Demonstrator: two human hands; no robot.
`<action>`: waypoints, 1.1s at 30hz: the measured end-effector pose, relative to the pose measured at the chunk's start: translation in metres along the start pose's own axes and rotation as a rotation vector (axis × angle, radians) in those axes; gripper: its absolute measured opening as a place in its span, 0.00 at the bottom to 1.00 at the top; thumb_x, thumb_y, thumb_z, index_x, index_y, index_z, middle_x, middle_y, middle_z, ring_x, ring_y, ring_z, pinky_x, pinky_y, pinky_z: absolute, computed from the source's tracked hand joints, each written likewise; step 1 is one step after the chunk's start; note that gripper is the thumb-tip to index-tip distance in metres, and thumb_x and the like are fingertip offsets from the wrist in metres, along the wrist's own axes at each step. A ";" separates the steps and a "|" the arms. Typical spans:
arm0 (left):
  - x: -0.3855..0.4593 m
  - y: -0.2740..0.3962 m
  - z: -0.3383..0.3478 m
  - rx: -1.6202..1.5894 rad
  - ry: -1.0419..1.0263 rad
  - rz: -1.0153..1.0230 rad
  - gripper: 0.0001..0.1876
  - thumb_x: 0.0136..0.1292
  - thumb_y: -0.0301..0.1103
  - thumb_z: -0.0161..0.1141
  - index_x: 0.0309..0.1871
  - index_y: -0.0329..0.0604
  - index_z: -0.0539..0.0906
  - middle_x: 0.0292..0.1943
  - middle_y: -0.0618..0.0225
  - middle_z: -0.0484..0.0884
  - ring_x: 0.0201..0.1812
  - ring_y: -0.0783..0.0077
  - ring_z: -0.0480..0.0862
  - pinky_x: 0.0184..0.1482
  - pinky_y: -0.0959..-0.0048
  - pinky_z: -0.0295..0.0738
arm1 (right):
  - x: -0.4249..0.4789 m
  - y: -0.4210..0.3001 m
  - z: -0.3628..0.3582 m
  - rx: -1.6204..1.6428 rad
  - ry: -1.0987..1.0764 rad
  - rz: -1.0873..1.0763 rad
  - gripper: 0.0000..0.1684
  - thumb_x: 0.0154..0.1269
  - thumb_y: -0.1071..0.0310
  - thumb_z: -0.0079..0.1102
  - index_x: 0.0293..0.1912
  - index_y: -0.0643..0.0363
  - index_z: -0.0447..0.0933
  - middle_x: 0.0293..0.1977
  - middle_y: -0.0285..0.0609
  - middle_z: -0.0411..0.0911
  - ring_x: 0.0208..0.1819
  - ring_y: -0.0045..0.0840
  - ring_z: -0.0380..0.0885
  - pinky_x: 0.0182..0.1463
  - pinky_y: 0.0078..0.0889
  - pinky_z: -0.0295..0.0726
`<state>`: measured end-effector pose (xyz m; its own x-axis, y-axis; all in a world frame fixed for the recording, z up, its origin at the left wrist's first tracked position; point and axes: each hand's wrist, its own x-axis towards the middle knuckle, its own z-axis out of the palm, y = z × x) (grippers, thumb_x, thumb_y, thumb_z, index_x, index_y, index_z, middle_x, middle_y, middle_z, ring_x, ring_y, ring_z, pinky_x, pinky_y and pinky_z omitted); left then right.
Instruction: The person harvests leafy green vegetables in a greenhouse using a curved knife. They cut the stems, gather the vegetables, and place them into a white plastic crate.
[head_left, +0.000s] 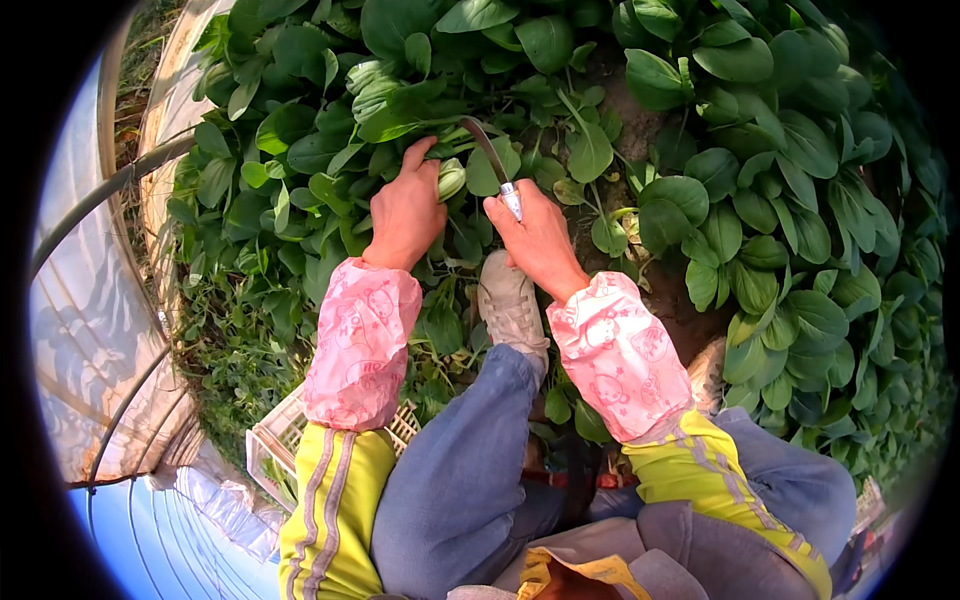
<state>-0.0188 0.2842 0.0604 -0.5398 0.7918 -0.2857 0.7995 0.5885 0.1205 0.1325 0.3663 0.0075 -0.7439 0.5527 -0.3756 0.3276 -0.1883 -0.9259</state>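
Observation:
My left hand (409, 202) reaches in at the base of a leafy green plant (397, 112), its index finger pointing up among the stalks; the other fingers are partly hidden, and a pale green stalk base (451, 178) shows beside it. In my right hand (536, 229) is a sickle (491, 154) with a curved blade and a metal ferrule. The blade arcs up and left, its tip end among the stalks just right of my left hand. Both forearms wear pink printed sleeve covers.
Dense leafy greens (787, 210) grow ahead and on the right, with bare soil (626, 112) between rows. My shoe (511, 300) stands just below the hands. A white plastic crate (262, 450) is at lower left. Plastic sheeting (97, 337) on curved hoops runs along the left.

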 end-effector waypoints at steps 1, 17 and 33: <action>0.000 -0.002 -0.002 0.000 -0.006 -0.005 0.21 0.45 0.20 0.62 0.47 0.39 0.77 0.66 0.70 0.67 0.38 0.51 0.84 0.39 0.56 0.79 | 0.004 0.002 0.003 0.011 0.016 0.068 0.19 0.68 0.57 0.55 0.36 0.66 0.66 0.20 0.40 0.70 0.13 0.24 0.73 0.16 0.29 0.71; -0.017 0.000 0.005 -0.064 -0.088 0.113 0.22 0.47 0.23 0.63 0.50 0.49 0.81 0.65 0.70 0.70 0.44 0.54 0.84 0.43 0.60 0.79 | 0.041 0.020 -0.025 -0.147 -0.095 0.225 0.19 0.66 0.59 0.55 0.38 0.69 0.68 0.22 0.49 0.77 0.14 0.31 0.77 0.20 0.33 0.74; -0.013 -0.004 0.011 -0.130 -0.142 0.031 0.24 0.45 0.24 0.63 0.50 0.50 0.82 0.67 0.67 0.68 0.51 0.52 0.80 0.50 0.60 0.77 | 0.054 0.018 -0.053 -0.432 -0.306 0.241 0.17 0.65 0.58 0.55 0.40 0.66 0.72 0.23 0.47 0.78 0.15 0.30 0.77 0.21 0.33 0.75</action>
<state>-0.0120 0.2699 0.0536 -0.4658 0.7843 -0.4098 0.7692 0.5878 0.2505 0.1286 0.4355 -0.0276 -0.7324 0.2636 -0.6278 0.6686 0.1047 -0.7362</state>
